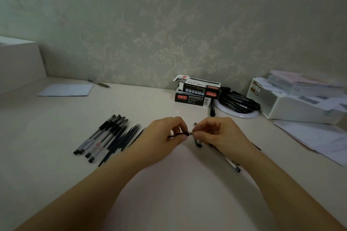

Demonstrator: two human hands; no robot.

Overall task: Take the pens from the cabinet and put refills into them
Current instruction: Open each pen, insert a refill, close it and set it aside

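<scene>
Between my hands, my left hand (165, 135) and right hand (216, 135) pinch a thin black refill (178, 134); beside my left hand, clear-barrelled black pens (101, 137) and loose dark refills (124, 138) await filling.

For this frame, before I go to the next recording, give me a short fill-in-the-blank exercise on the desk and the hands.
1. Both hands, the left hand and the right hand, hold one thin black ____ between them.
2. The row of capped pens lies on the person's ____ side.
3. The two pen boxes by the wall are ____ one on the other.
4. The heap of black pens lies on a round white ____.

Missing words: refill; left; stacked; plate
</scene>
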